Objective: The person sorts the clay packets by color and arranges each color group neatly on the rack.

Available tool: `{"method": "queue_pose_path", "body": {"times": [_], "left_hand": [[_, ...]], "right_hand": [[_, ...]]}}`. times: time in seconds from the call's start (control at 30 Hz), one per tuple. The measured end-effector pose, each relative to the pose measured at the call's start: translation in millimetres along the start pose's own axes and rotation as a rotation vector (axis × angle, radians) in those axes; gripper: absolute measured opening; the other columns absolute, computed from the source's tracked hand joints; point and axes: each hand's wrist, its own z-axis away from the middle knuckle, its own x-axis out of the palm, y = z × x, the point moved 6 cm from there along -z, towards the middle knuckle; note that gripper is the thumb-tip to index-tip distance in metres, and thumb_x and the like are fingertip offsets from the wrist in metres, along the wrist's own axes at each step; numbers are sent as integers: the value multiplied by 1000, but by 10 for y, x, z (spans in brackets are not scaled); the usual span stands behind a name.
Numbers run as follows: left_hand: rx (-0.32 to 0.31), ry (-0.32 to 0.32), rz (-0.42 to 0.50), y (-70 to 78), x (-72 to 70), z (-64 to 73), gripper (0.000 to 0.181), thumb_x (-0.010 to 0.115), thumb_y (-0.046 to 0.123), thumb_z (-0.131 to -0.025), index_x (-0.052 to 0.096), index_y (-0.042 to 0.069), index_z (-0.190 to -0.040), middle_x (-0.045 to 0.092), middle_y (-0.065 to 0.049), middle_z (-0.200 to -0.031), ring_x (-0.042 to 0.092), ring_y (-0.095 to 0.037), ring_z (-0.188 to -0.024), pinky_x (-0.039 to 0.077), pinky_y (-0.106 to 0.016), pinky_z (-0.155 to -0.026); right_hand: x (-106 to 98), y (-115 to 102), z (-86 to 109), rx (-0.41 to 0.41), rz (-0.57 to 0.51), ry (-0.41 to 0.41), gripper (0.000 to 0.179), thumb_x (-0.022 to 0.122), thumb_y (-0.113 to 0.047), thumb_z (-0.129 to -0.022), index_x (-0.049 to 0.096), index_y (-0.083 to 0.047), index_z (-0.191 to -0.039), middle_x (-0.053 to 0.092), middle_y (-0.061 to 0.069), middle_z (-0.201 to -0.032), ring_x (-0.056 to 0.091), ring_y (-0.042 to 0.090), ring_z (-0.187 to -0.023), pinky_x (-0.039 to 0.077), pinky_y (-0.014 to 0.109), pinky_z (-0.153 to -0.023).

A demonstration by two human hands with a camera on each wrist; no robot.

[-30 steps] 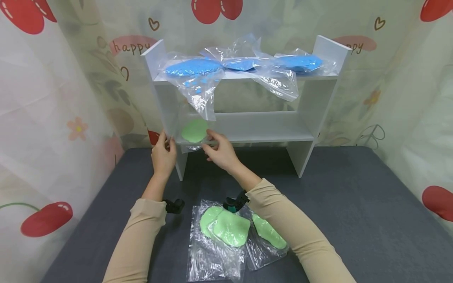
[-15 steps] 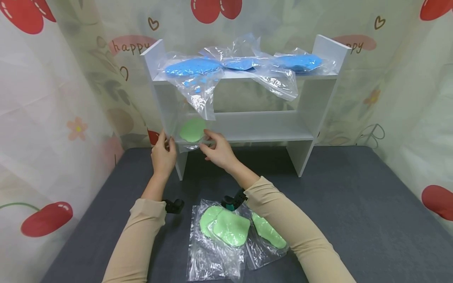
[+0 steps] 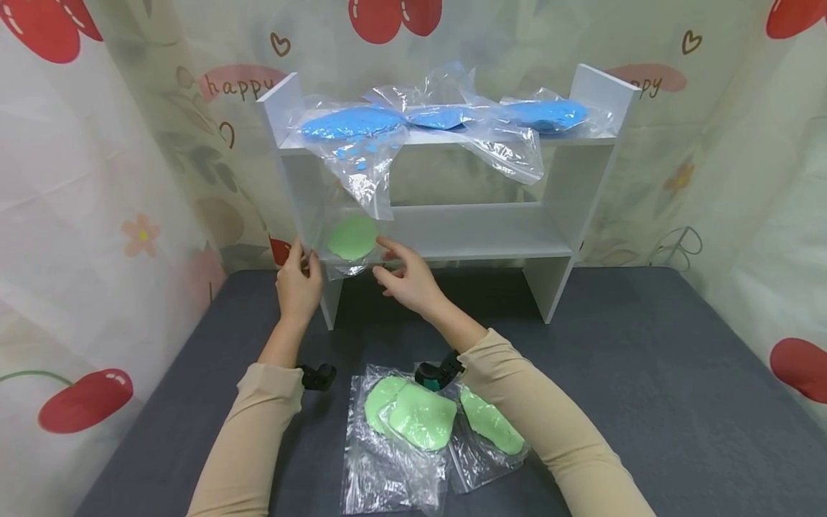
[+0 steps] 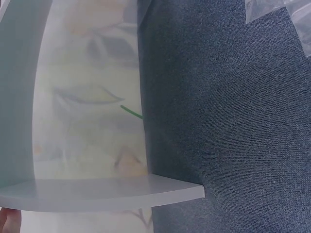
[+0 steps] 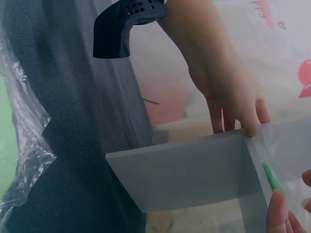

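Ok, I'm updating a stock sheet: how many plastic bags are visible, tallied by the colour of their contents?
Blue-filled clear plastic bags: 3
Green-filled clear plastic bags: 4 (1 at the lower shelf, 3 on the table)
Total: 7

Left of centre, white side panel point(image 3: 302, 194) is gripped by left hand point(image 3: 300, 289); bagged green disc point(image 3: 352, 239) is laid on lower board point(image 3: 478, 231), right hand point(image 3: 408, 280) held just beside. Upper centre: blue bags point(image 3: 354, 123) lined up. Lower centre: green bags point(image 3: 423, 416) piled.
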Motion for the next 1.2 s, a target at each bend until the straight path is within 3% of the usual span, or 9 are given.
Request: {"method": "queue_pose_path", "body": {"times": [0.53, 1.2], "left_hand": [[-12, -6, 9, -12, 1, 5, 39, 45, 17, -97, 49, 14, -135, 61, -15, -126, 64, -35, -106, 53, -50, -82], [-4, -5, 12, -15, 5, 0, 38, 45, 17, -97, 49, 15, -135, 61, -15, -126, 65, -34, -105, 53, -50, -81]], "right_hand": [[-79, 101, 258, 47, 36, -94, 49, 54, -14, -94, 41, -16, -141, 52, 16, -123, 64, 22, -85, 56, 30, -72], [-123, 249, 628, -22, 66, -271, 40, 56, -14, -93, 51, -10, -133, 60, 15, -107, 63, 13, -81, 55, 32, -75]]}}
